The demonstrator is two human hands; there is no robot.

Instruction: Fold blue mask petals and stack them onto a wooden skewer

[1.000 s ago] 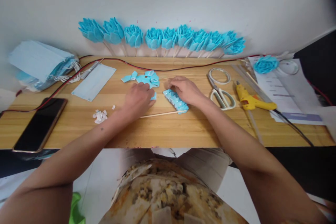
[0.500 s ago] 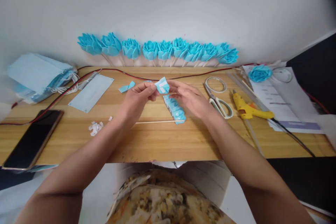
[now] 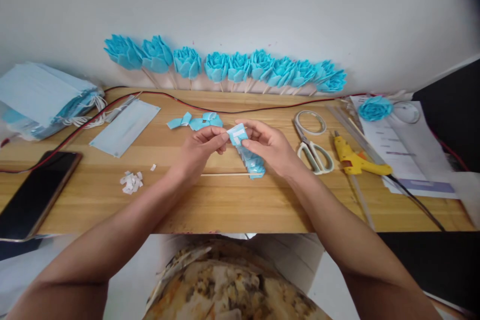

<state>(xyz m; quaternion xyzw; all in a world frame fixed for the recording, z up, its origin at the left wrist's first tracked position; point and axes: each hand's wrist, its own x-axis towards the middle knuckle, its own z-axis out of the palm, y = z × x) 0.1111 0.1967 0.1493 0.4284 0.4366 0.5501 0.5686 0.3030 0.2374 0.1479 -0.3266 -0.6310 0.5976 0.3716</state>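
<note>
My left hand and my right hand meet over the middle of the wooden table, both pinching a small folded blue petal piece with a white strip on it. Just below it lies a row of overlapped blue petals stuck along a thin wooden stick. Loose blue petal pieces lie just behind my left hand.
Finished blue flowers on sticks lean on the wall. Scissors, a tape ring and a yellow glue gun lie to the right. A phone, a flat mask, a mask stack and white scraps lie to the left.
My left hand picked a blue piece up from the table and raised it. My right hand left the petal row and came up to pinch the same piece.
</note>
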